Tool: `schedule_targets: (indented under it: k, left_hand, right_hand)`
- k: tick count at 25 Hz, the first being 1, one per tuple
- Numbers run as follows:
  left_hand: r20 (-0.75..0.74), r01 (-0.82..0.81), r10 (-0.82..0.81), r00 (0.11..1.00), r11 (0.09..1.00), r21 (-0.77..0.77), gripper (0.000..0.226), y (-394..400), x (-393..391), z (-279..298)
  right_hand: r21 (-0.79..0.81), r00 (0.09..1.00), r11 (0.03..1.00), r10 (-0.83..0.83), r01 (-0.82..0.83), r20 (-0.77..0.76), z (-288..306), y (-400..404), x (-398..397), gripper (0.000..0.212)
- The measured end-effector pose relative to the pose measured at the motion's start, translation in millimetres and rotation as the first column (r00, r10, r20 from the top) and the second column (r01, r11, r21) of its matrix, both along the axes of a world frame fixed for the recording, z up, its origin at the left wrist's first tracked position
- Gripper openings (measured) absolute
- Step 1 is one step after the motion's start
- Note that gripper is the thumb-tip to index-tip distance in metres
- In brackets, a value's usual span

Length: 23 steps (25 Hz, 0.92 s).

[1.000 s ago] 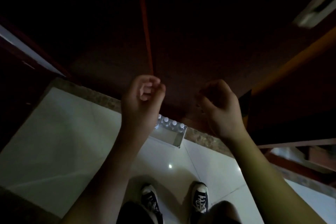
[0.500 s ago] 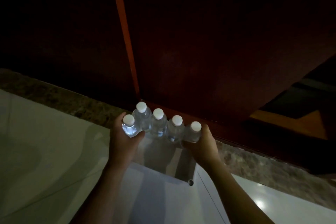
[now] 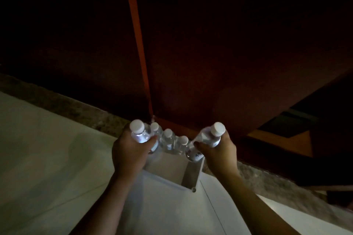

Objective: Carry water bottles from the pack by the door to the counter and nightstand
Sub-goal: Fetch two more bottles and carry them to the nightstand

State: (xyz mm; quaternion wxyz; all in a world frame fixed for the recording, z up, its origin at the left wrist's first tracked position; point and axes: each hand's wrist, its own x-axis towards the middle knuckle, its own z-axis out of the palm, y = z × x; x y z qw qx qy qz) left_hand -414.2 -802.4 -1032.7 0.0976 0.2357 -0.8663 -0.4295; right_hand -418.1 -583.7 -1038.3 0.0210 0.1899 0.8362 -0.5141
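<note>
An open-topped pack [image 3: 193,174] of clear water bottles with white caps sits on the floor against a dark wooden door [image 3: 210,53]. My left hand [image 3: 129,150] grips one bottle [image 3: 138,132] at the pack's left end, lifted above the others. My right hand [image 3: 217,153] grips another bottle [image 3: 211,135] at the right end, tilted and raised. Three bottles [image 3: 168,140] stand in a row in the pack between my hands. The near part of the pack is empty.
Pale floor tiles [image 3: 47,158] spread to the left and toward me. A speckled stone threshold [image 3: 80,108] runs along the door's foot. An orange-lit strip [image 3: 136,30] marks the door's edge. A dim opening [image 3: 286,129] lies at right.
I have bent down to the pack. Both hands went from empty fists in the air to closing on the end bottles, and now both bottles are lifted above the row.
</note>
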Motion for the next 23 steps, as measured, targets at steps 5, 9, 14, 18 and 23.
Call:
schedule_targets:
  k: [5,9,14,18,23]
  left_hand:
    - [-0.268,0.126,-0.06,0.961,0.964,0.233,0.06,20.6,4.6,322.6]
    - [-0.472,0.301,-0.126,0.872,0.899,0.318,0.053,35.7,7.0,589.2]
    - [-0.691,0.592,-0.233,0.684,0.731,0.339,0.039,60.5,11.7,864.3]
    - [-0.796,0.795,-0.353,0.492,0.555,0.245,0.029,100.3,27.4,987.1]
    - [-0.811,0.938,-0.487,0.323,0.281,0.205,0.032,190.9,65.8,1057.5]
  right_hand:
    - [-0.135,0.966,0.976,0.139,-0.171,-0.216,318.4,-0.4,6.8,0.049]
    - [-0.182,0.889,0.927,0.236,-0.327,-0.392,599.6,9.2,14.3,0.045]
    - [-0.171,0.748,0.911,0.189,-0.376,-0.637,862.8,22.0,37.2,0.038]
    - [-0.162,0.634,0.931,0.088,-0.326,-0.768,980.9,39.0,72.3,0.046]
    - [-0.199,0.537,0.968,-0.086,-0.155,-0.839,1043.9,109.2,137.0,0.057]
